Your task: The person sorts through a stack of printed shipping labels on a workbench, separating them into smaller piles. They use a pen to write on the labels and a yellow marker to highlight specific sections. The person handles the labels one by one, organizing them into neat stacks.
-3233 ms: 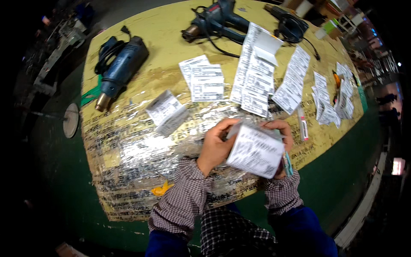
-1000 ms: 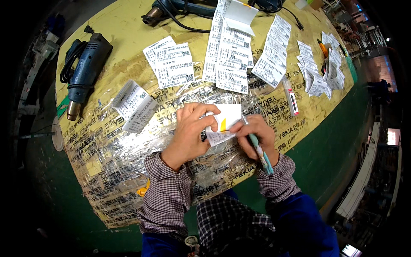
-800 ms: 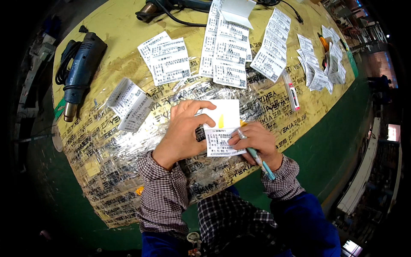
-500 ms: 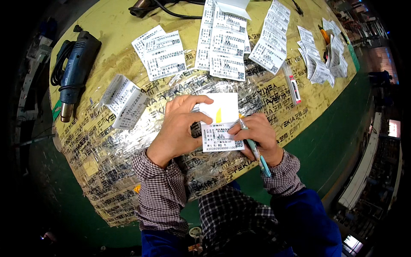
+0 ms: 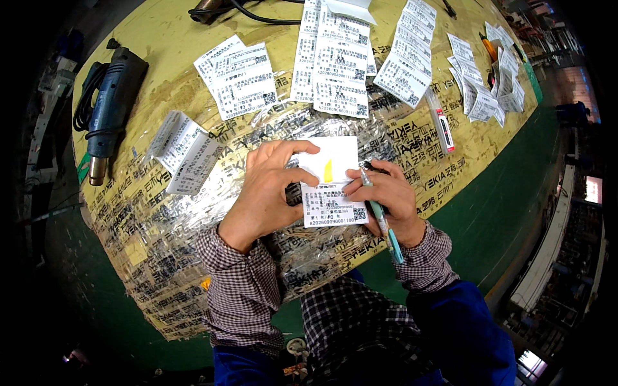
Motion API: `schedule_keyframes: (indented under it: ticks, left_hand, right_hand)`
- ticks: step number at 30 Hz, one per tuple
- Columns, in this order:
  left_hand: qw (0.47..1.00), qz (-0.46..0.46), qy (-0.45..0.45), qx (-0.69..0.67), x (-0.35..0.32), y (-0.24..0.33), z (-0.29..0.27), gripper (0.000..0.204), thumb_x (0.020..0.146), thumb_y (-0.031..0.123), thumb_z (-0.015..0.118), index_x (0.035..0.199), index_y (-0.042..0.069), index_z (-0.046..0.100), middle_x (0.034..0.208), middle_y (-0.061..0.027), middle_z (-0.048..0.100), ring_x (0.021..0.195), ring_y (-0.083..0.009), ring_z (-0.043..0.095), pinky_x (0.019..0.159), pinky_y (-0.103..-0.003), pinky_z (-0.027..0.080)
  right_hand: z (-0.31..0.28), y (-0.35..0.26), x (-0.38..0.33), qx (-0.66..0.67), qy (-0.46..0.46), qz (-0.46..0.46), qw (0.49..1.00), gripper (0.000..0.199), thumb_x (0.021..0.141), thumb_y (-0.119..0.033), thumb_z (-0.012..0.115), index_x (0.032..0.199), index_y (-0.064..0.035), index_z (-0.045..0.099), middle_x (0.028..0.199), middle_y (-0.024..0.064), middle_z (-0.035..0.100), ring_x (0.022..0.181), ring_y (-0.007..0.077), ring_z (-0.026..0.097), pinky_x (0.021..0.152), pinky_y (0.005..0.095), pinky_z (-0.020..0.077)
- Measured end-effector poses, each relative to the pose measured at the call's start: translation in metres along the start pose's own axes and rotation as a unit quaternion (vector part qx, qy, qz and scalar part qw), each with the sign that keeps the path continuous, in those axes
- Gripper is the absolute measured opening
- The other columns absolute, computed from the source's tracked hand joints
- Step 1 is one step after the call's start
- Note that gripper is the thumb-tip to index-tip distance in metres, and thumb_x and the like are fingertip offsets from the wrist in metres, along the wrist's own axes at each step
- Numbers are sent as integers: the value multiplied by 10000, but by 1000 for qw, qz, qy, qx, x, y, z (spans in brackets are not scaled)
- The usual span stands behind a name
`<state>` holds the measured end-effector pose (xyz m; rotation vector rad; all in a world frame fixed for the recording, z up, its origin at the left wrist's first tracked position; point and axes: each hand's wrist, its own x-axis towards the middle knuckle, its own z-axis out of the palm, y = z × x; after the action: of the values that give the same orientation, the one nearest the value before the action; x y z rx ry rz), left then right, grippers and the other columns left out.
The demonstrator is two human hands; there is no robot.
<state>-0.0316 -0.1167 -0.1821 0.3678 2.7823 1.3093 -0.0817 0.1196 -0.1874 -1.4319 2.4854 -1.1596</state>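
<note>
A white strip of printed labels [image 5: 328, 206] lies between my hands near the table's front. Its upper section is blank white with a small yellow mark [image 5: 328, 171]. My left hand [image 5: 267, 193] pinches the strip's left edge, with the thumb and fingers curled along it. On the right side, my right hand [image 5: 389, 199] grips a light-blue pen [image 5: 386, 233] whose lower end points toward me. Fingertips of that same hand press on the strip's right edge at the line between the blank section and the printed label. The right thumb is partly hidden.
A folded label strip [image 5: 185, 154] lies to the left, beside a blue heat gun [image 5: 111, 106] with a coiled cord. More label strips [image 5: 244, 80] are spread along the back. At right are a thin plastic packet [image 5: 443, 128] and another label pile [image 5: 479, 90].
My right fingers have shifted up and left on the strip's edge, and the pen has tipped slightly with them. The left hand keeps its hold nearly unchanged.
</note>
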Motion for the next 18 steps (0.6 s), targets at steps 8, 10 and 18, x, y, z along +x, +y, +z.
schedule_keyframes:
  ticks: [8, 10, 18]
  left_hand:
    - [1000, -1, -1, -6, 0, -1, 1, 300, 539, 121, 821, 807, 147, 689, 1219, -3, 512, 1148, -250, 409, 982, -422, 230]
    - [1000, -2, 2, -5, 0, -1, 1, 303, 538, 123, 821, 809, 147, 689, 1219, -4, 512, 1151, -251, 407, 988, -424, 227]
    - [1000, 1, 6, -8, 0, -1, 1, 312, 537, 133, 827, 812, 145, 681, 1220, -3, 510, 1152, -262, 406, 993, -427, 223]
  right_hand:
    - [2, 0, -1, -2, 9, 6, 1000, 224, 724, -143, 700, 926, -109, 609, 936, 28, 670, 1029, 204, 608, 931, 431, 381]
    - [1, 0, 0, -6, 9, 7, 1000, 238, 709, -126, 711, 924, -108, 609, 932, 26, 671, 1025, 201, 610, 929, 432, 383]
    - [4, -1, 2, -16, 16, 13, 1000, 255, 689, -91, 732, 912, -114, 610, 902, 13, 674, 983, 184, 627, 919, 427, 401]
